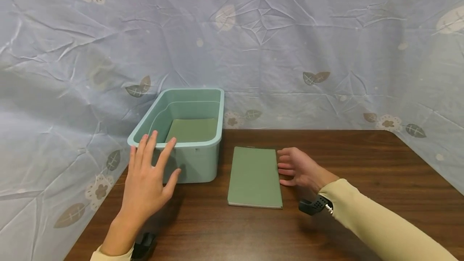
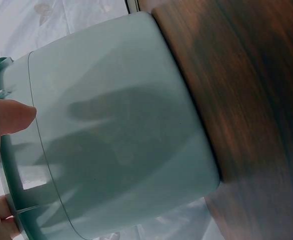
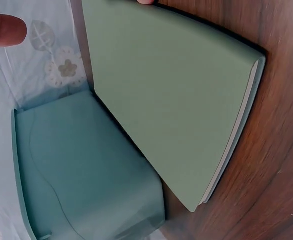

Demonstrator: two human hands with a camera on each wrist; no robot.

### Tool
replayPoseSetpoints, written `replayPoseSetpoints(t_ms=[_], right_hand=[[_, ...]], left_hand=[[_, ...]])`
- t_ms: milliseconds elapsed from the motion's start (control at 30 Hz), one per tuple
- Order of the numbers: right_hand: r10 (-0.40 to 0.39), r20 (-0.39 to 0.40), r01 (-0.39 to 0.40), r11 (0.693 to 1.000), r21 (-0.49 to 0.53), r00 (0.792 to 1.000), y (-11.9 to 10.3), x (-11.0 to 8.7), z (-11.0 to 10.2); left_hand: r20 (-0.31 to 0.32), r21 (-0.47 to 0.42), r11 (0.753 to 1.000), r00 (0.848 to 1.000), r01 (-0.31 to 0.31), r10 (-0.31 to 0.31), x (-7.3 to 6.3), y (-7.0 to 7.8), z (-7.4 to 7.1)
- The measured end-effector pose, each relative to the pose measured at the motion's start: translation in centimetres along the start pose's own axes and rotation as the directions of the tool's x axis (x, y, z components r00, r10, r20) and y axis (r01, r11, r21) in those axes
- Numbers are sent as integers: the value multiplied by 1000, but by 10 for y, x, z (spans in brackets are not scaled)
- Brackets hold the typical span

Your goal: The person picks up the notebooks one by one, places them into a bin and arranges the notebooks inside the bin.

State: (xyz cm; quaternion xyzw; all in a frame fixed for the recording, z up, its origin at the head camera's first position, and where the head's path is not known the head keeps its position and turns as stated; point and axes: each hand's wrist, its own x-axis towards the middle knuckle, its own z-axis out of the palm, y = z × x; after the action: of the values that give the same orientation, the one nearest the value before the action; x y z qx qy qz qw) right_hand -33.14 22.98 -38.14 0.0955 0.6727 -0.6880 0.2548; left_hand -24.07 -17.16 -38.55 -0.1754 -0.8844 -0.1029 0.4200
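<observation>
A green notebook (image 1: 255, 177) lies flat on the wooden table, its pale page edges visible in the right wrist view. Along its right edge is my right hand (image 1: 302, 170), fingers loosely bent with the tips right at the cover. To the notebook's left stands a pale teal plastic bin (image 1: 195, 163), with another green notebook or flat green sheet (image 1: 193, 130) lying on its floor. My left hand (image 1: 146, 184) is spread in front of the bin's near wall, fingertips overlapping the rim in the head view. In the left wrist view, the thumb (image 2: 19, 116) shows beside that wall (image 2: 116, 135).
The dark wood table (image 1: 344, 160) reaches back to a grey-blue floral cloth (image 1: 275, 59) that hangs behind and along the sides. The bin stands near the table's left edge, close to the cloth. Each wrist wears a black strapped device (image 1: 313, 204).
</observation>
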Motion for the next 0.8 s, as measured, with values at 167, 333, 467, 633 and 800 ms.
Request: replayPoseSetpoints(t_ms=[167, 333, 467, 633, 800], right_hand=[[3, 12, -4, 1000, 17, 1000, -1, 7, 17], [5, 35, -6, 999, 32, 999, -2, 10, 28], [-2, 43, 0, 999, 46, 999, -3, 12, 33], [-3, 29, 1, 998, 59, 1000, -3, 14, 35], [3, 21, -5, 996, 86, 1000, -3, 15, 36]], left_hand=[[1, -1, 1000, 1000, 1, -1, 0, -1, -1], [3, 4, 1000, 1000, 3, -3, 0, -1, -2], [0, 0, 1000, 1000, 2, -2, 1, -1, -2], [0, -7, 1000, 1000, 2, -2, 2, -1, -2], [1, -3, 1000, 1000, 3, -3, 1, -1, -2]])
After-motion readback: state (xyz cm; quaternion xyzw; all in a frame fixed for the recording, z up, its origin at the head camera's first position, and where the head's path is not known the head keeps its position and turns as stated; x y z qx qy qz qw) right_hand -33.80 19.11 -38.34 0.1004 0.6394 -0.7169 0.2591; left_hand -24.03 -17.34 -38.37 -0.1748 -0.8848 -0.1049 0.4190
